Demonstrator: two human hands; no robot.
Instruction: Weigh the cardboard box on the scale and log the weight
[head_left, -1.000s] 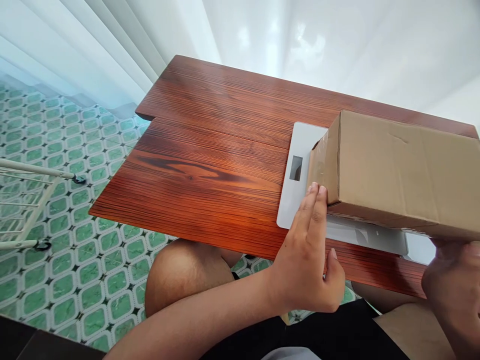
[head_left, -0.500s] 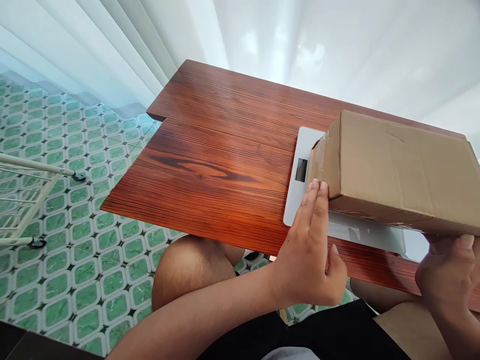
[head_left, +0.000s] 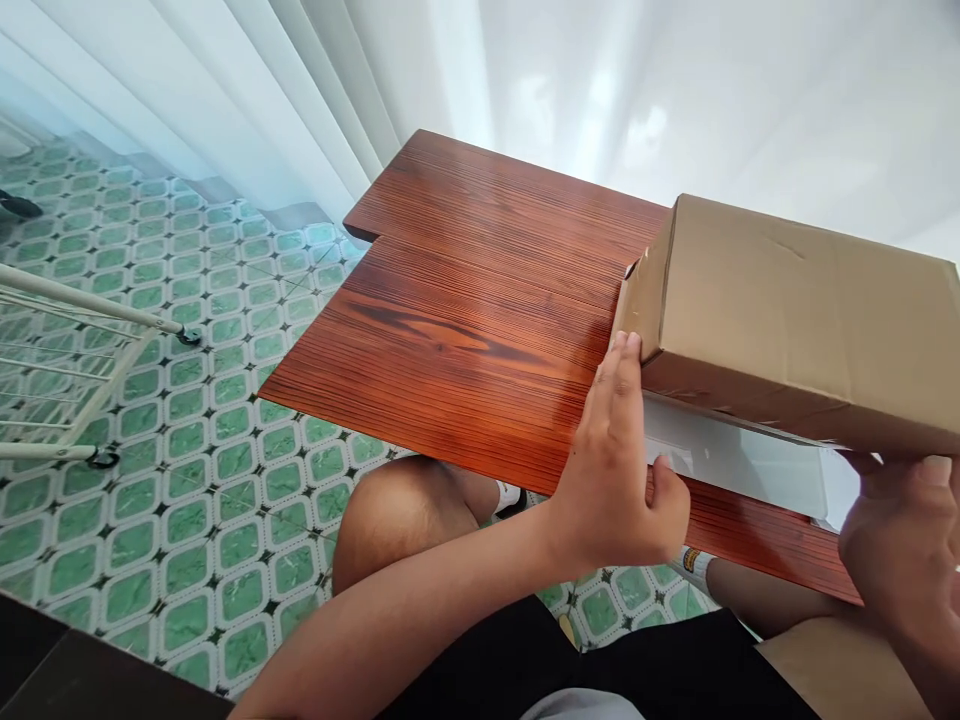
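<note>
A closed brown cardboard box (head_left: 795, 310) with clear tape on it is held between my two hands above a white flat scale (head_left: 739, 455). My left hand (head_left: 619, 465) presses its straight fingers against the box's left end, thumb apart. Under the near right edge, my right hand (head_left: 896, 530) supports the box with bent fingers; some of them are hidden behind it. The box hides the far part of the scale and its display. Below lies a reddish-brown wooden table (head_left: 450, 330).
A white wire rack on casters (head_left: 112, 370) stands on the green tiled floor (head_left: 187, 480) at the left. White curtains (head_left: 525, 80) hang behind the table. My knees are below its near edge, and another brown cardboard surface (head_left: 840, 665) shows at the lower right.
Both hands have raised the box and brought it left over the scale, covering the display that showed before. The view has shifted slightly, so the table appears farther right.
</note>
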